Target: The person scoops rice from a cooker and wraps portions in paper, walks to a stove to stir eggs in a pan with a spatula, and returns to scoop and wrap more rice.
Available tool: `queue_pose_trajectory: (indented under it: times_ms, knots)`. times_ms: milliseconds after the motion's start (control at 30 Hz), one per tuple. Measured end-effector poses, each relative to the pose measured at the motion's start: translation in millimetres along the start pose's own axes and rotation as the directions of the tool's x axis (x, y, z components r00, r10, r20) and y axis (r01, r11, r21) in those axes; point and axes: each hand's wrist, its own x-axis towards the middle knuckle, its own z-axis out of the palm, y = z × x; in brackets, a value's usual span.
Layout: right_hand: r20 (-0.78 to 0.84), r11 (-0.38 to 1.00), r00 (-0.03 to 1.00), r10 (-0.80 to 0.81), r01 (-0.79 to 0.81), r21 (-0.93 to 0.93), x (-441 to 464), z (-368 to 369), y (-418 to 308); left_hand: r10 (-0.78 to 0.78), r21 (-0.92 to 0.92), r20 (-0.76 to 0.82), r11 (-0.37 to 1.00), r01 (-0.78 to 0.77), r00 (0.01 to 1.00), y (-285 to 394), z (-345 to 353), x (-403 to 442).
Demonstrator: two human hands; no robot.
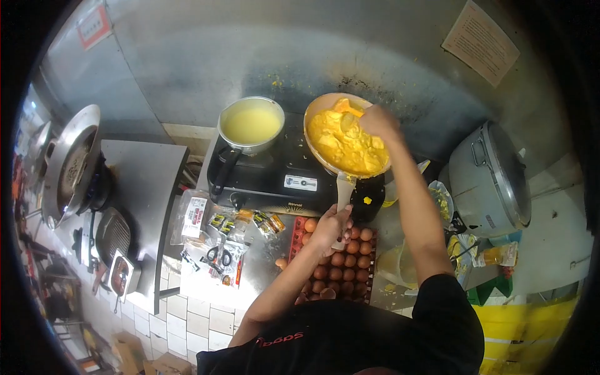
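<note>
My left hand (332,227) is wrapped round the pale handle of a frying pan (345,186), which rests on the right side of a black gas stove (265,172). Soft yellow scrambled egg (344,139) fills the pan in thick folds. At the pan's upper right, my right hand (380,124) is closed on an orange spatula (347,107), its blade in the egg. A saucepan (251,147) of pale yellow liquid stands on the stove's left side. Below the pan handle lies a red tray of brown eggs (351,261), partly hidden by my left hand and body.
Scissors (219,255) and small packets (269,223) lie on the counter left of the eggs. A large lidded pot (478,181) stands at right, near a clear container (397,265). At far left are a wok (72,165) and a ridged pan (114,232). A metal wall rises behind the stove.
</note>
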Motion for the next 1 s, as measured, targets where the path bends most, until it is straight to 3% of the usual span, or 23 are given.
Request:
queue_pose_trajectory:
  times_ms: [100, 167, 267, 333, 367, 467, 667, 733, 800, 900, 1000]
  knots:
    - [0.225, 0.993, 0.97, -0.091, 0.07, 0.099, 10, -37, -2, 0.006, 0.022, 0.018, 1.0, -0.007, 1.0, 0, -3, 4]
    - [0.377, 0.945, 0.873, -0.311, 0.327, 0.022, -13, -51, -21, 0.004, 0.064, 0.013, 0.998, -0.004, 1.0, -2, -5, 3]
    - [0.494, 0.823, 0.75, -0.441, 0.557, -0.112, -16, -28, -29, 0.016, 0.112, -0.004, 0.994, -0.016, 1.0, 1, -2, 3]
    - [0.455, 0.863, 0.801, -0.388, 0.489, -0.126, -20, -6, -31, 0.026, 0.105, -0.007, 0.994, -0.025, 1.0, 0, -1, 3]
    - [0.399, 0.909, 0.874, -0.277, 0.373, -0.186, -36, -13, -44, 0.028, 0.101, -0.016, 0.995, -0.027, 0.999, 0, 0, 2]
    - [0.28, 0.903, 0.929, -0.241, 0.321, -0.287, -32, 0, -47, 0.042, 0.07, -0.033, 0.997, -0.04, 0.999, -3, 4, 0]
    - [0.272, 0.825, 0.956, -0.107, 0.238, -0.512, -5, -14, -30, 0.039, 0.03, -0.032, 0.999, -0.038, 0.999, -3, 6, -4]
    - [0.247, 0.81, 0.958, -0.145, 0.258, -0.527, 8, -45, -20, 0.053, 0.031, -0.024, 0.998, -0.053, 0.998, -2, 4, -1]
    - [0.411, 0.763, 0.902, -0.129, 0.356, -0.54, 17, -87, -19, 0.039, 0.041, -0.038, 0.998, -0.038, 0.998, 1, 6, -4]
    - [0.471, 0.922, 0.87, -0.142, 0.289, -0.258, -36, -150, -46, 0.027, 0.074, -0.057, 0.997, -0.023, 0.998, 1, 6, -2]
    - [0.659, 0.69, 0.598, -0.456, 0.705, -0.163, -37, -107, -37, 0.035, 0.083, -0.032, 0.996, -0.032, 0.999, -2, 3, 1]
